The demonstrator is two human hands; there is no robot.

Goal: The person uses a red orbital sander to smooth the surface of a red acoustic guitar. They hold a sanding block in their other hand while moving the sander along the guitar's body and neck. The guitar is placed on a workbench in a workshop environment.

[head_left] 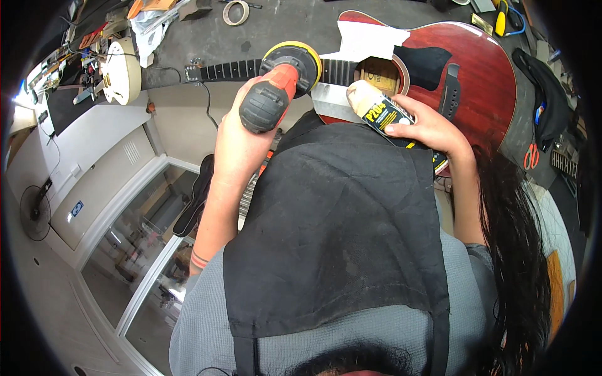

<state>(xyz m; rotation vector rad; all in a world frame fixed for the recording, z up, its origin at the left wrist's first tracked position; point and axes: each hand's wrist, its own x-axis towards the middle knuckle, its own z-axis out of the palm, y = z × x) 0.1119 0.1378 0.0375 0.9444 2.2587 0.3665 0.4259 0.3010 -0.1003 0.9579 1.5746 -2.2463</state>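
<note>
My left hand [241, 147] is wrapped round the body of a red and black power polisher [268, 100]. Its round yellow-edged pad [308, 57] sits over the neck of a guitar; whether it touches the frets cannot be told. In my right hand [433, 125] is a bottle [387, 116] with a black and yellow label and a pale top, tilted toward the neck. The dark red acoustic guitar [483, 81] lies across the bench. White sheets [370, 41] cover its top beside the fretboard [338, 72], on both sides. Part of the soundhole is behind the bottle.
A roll of tape [236, 12] lies at the back of the grey bench [207, 37]. To the left are a cream guitar body [121, 72] and crumpled plastic [150, 34]. Red-handled scissors [531, 156] and dark cloth [544, 103] lie right. A cable [210, 103] hangs off the front edge.
</note>
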